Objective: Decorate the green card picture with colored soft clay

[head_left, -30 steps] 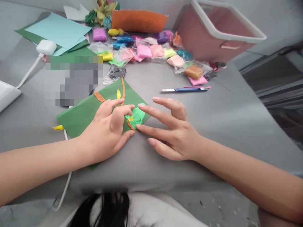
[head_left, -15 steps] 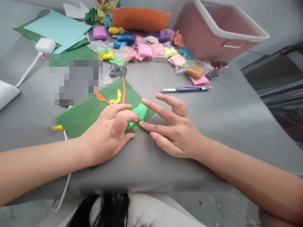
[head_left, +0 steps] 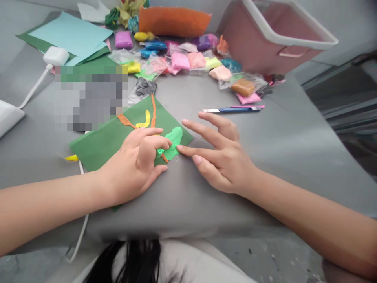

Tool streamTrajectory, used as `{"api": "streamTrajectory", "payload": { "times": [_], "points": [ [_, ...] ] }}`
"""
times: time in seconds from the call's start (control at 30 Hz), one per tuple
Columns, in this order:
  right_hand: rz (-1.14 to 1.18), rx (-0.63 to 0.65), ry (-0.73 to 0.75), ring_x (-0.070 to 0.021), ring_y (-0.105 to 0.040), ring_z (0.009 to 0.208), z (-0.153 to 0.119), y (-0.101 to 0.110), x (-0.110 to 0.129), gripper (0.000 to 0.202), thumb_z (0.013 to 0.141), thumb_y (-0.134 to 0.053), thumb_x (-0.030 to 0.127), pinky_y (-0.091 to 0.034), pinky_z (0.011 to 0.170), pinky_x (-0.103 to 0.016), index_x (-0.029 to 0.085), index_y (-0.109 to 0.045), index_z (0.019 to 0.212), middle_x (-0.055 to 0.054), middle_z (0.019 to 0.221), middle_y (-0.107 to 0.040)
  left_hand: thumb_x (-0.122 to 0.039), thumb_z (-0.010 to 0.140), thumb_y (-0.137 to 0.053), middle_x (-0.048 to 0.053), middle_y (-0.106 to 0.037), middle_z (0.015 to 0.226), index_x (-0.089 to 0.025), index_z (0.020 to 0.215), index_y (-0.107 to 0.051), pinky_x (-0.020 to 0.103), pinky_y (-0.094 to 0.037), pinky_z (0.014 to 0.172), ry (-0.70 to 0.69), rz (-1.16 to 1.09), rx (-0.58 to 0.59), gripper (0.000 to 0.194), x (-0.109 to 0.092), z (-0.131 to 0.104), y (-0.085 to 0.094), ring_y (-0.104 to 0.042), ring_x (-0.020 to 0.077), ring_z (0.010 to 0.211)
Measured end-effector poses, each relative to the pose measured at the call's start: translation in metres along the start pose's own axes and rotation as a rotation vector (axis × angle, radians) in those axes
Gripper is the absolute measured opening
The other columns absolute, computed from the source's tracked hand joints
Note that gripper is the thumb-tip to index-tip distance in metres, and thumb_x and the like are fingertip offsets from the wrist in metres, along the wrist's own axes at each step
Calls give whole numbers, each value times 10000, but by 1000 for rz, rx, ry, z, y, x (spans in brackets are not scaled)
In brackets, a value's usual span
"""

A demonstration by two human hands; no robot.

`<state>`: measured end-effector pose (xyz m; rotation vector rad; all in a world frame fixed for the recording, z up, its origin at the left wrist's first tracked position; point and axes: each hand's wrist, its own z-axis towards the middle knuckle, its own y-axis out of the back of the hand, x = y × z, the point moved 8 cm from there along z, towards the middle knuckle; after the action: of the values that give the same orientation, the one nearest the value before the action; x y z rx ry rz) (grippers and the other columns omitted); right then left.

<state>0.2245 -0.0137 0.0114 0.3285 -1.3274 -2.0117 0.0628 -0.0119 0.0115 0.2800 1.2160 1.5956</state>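
My left hand rests over a dark green paper sheet, its fingers apart and the index finger bent onto a flattened patch of light green clay. A small light green clay lump shows under that finger; whether it is gripped is unclear. My right hand is spread open, with its index fingertip touching the patch's right edge. Orange clay strips and a curved yellow clay strip lie on the sheet, forming part of a design that my left hand partly covers.
Several bagged clay packs lie across the back. A blue utility knife rests beyond my right hand. At the back right stands a pink bin. A white cable hangs over the table's front edge. Coloured paper sheets lie back left.
My right hand has shifted slightly right and up, its index fingertip moving along the patch. The left index finger has drawn back slightly, exposing more of the light green clay, which looks smoother.
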Motion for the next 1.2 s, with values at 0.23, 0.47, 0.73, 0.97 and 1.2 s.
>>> {"api": "streamTrajectory", "payload": {
  "times": [0.23, 0.47, 0.73, 0.97, 1.2],
  "points": [
    [27, -11, 44, -337, -421, 1474, 1, 1, 2, 373, 925, -523, 338, -389, 1180, -573, 443, -710, 1230, 70, 1518, -553, -167, 907, -648, 196, -648, 1243, -196, 1193, -319, 659, -473, 1071, 4, -1, -18, 437, -1, 1, 1, -549, 382, 1312],
    [-49, 57, 28, -382, -320, 1526, -2, -7, 10, 380, 899, -571, 426, -281, 1240, -594, 461, -695, 1256, 109, 1589, -457, -161, 907, -634, 191, -608, 1321, -222, 1189, -316, 640, -458, 1098, 33, -24, -9, 430, 1, 0, 1, -514, 358, 1353],
    [-79, 46, -54, -389, -342, 1512, 2, -7, 5, 322, 947, -521, 387, -305, 1209, -647, 458, -745, 1167, 90, 1576, -472, -181, 912, -628, 163, -607, 1301, -233, 1218, -310, 634, -446, 1106, 34, -19, 15, 445, 2, 0, -2, -509, 343, 1358],
    [-59, 41, -68, -405, -342, 1508, 1, -8, 2, 337, 937, -534, 365, -306, 1206, -673, 463, -737, 1187, 85, 1570, -475, -176, 920, -612, 165, -596, 1287, -227, 1222, -296, 636, -447, 1106, 27, -5, 14, 440, 2, 0, -2, -502, 346, 1360],
    [-45, 52, -68, -434, -330, 1507, 0, -8, -1, 356, 946, -528, 395, -277, 1213, -698, 438, -721, 1242, 53, 1599, -445, -174, 916, -612, 161, -588, 1307, -231, 1222, -288, 627, -446, 1112, 36, -7, 35, 449, 2, 0, -1, -496, 337, 1367]
  ]
}}
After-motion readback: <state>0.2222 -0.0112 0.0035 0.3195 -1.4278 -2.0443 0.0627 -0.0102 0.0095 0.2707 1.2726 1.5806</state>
